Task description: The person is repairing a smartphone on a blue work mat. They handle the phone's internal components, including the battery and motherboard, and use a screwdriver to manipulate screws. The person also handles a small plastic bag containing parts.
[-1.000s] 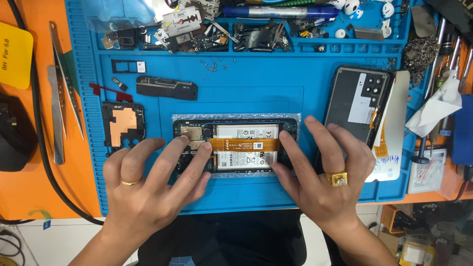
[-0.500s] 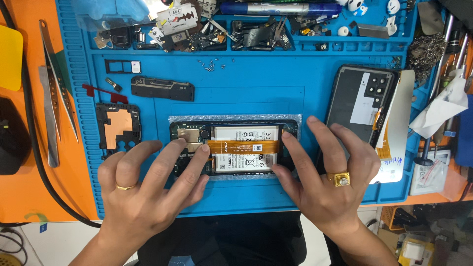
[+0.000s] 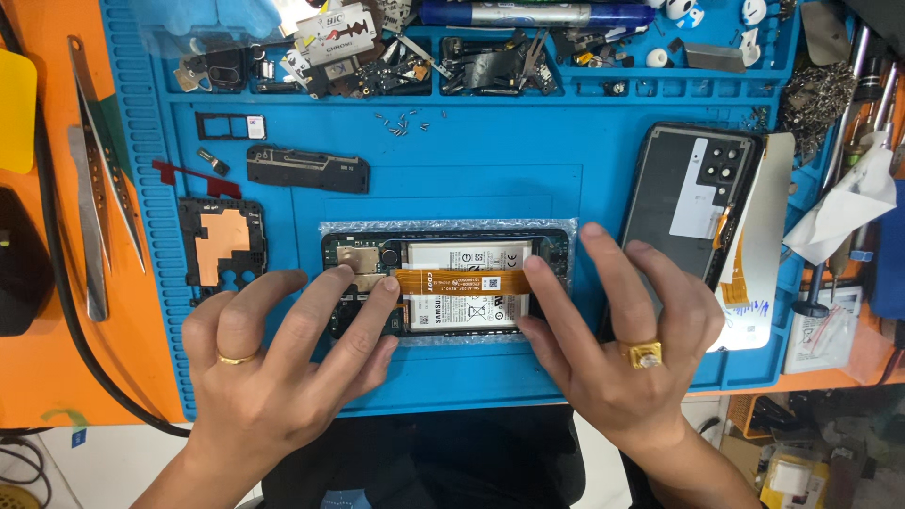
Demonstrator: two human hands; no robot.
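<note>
While the opened phone lies crosswise, left hand and right hand press its ends; fingers spread apart.

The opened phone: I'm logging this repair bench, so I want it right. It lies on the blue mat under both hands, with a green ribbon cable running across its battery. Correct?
Not quite. The head view shows the ribbon cable is orange, not green. The rest holds: the opened phone lies on the blue mat, with the left hand and right hand on it, and the cable crosses the battery.
</note>
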